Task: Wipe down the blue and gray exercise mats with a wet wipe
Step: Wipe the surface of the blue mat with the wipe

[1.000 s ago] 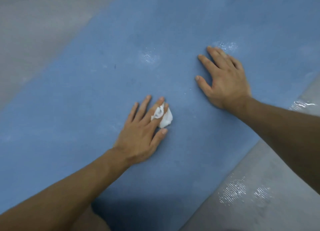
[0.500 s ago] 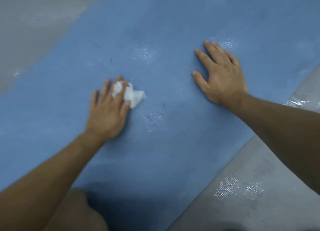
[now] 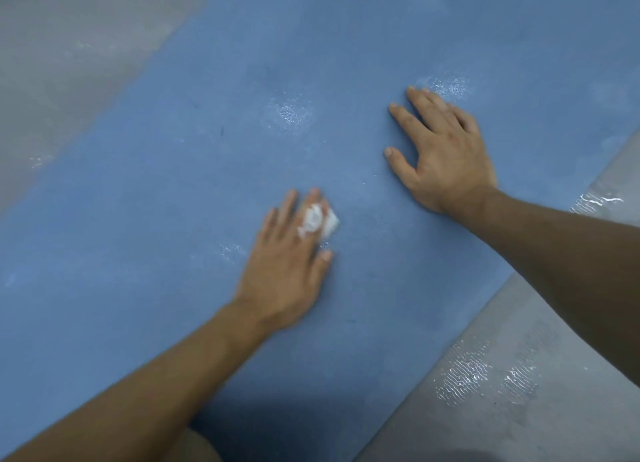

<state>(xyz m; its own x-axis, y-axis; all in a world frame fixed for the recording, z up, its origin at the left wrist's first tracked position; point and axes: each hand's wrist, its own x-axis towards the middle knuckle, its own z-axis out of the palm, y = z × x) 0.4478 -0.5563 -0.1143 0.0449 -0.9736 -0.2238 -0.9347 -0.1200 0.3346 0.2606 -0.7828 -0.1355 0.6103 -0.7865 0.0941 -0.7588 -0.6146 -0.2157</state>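
Okay, blue mat [image 3: 166, 191] ran diagonally across the head view, lower left to upper right, and filled most of it. Left hand [image 3: 287, 261] lay palm down on the mat near the middle, fingers straight and a bit spread, not curled. It pressed the white wet wipe [image 3: 320, 221] onto the mat. The wipe was bunched up, showing over and beside the index and middle fingers, with a corner sticking out to the right. That hand and the wipe were slightly blurred.

Right hand [image 3: 446, 153] was flat on the same mat, up and to the right of the left hand and well apart from the wipe. Its fingers were straight, the thumb splayed toward the left, holding nothing.

Shiny wet patches sat on the blue: one [image 3: 291, 115] above the left hand, one [image 3: 446, 86] just at the right fingertips, and a small streak [image 3: 230, 250] beside the left hand.

Gray mat [image 3: 540, 323] lay along the blue mat's lower right edge, touching it, with ridged wet glints [image 3: 464, 378]. The right forearm crossed over it. Another gray surface [image 3: 69, 53] was at the upper left; couldn't tell if it was mat or floor. A bit of bare leg [image 3: 202, 447] showed at the bottom edge.
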